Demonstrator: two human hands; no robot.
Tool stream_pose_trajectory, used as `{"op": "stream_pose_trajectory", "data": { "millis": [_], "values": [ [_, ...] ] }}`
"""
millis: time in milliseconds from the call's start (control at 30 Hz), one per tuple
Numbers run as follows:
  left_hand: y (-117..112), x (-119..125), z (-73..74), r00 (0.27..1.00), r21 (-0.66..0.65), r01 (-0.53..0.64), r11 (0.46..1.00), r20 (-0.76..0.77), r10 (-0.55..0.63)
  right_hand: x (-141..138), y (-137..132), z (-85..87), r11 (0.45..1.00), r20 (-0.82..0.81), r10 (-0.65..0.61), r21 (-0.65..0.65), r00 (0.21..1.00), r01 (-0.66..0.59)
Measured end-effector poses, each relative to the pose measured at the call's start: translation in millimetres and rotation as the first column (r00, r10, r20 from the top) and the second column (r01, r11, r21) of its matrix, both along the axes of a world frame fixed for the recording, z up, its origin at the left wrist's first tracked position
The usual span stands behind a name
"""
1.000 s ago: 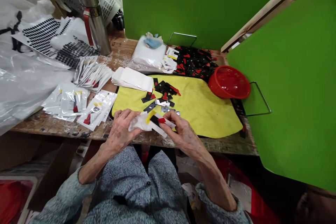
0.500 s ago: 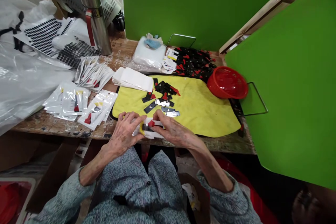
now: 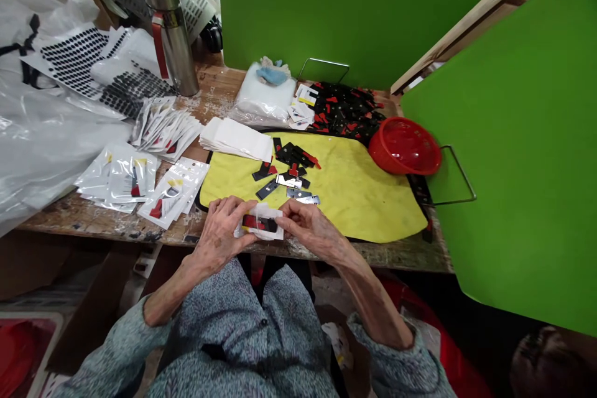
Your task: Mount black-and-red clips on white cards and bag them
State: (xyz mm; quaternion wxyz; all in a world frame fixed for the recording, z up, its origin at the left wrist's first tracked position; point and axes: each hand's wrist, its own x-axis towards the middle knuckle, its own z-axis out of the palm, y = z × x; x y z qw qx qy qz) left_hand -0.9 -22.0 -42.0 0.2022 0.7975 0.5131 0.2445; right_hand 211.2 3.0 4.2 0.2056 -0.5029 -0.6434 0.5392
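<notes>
Both my hands hold one small clear plastic packet with a black and red piece inside, at the near edge of the yellow cloth. My left hand grips the packet's left end with fingers curled. At the right end my right hand pinches it. Just beyond my fingers lie several loose black and red pieces and silver blades on the cloth. A stack of white sleeves lies at the cloth's far left corner.
Filled packets are spread on the wooden table to the left, with a steel flask and plastic sheets behind. A red bowl and a tray of black and red pieces sit at the right. Green boards close off the back and right.
The black and red piece, sticking out of the packet a second ago, now lies inside it. Both hands have drawn together and turned the packet flat and level.
</notes>
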Motion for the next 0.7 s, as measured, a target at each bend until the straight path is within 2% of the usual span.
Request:
{"op": "stream_pose_trajectory", "data": {
  "millis": [100,233,300,400,467,533,600,700],
  "values": [
    [-1,0,-1.1,1.000,0.028,-0.006,1.000,0.004,0.006,-6,0,-4.8,0.999,0.029,0.011,0.053,1.000,-0.013],
    [-1,-2,0.9,0.999,0.047,-0.021,0.999,0.036,0.019,-8,1,-8.2,0.995,-0.027,-0.078,0.063,0.997,0.080],
    [-1,-1,2.0,0.999,0.058,0.002,0.998,0.033,-0.004,-9,-1,-7.9,0.998,-0.057,-0.038,0.055,0.998,0.041],
    [-1,3,1.4,0.999,0.094,0.029,0.995,0.027,-0.032,-16,-6,-8.7,0.996,0.016,-0.023,0.085,1.000,0.021],
    [-2,5,-0.2,1.000,0.113,0.020,0.993,0.021,-0.023,-20,-8,-12.4,0.994,0.013,-0.097,0.049,0.995,0.097],
    [-3,6,-1.4,1.000,0.113,0.015,0.993,0.021,-0.017,-21,-7,-17.9,0.990,-0.087,-0.128,-0.076,0.988,0.121],
    [-4,6,-1.0,0.999,0.096,0.027,0.995,0.024,-0.029,-19,-4,-22.9,0.984,-0.156,-0.079,-0.170,0.985,0.052],
    [-3,3,4.7,0.997,0.026,0.066,0.997,0.026,-0.067,-17,2,-25.9,0.991,-0.084,0.033,-0.126,0.996,-0.043]
  ]
}}
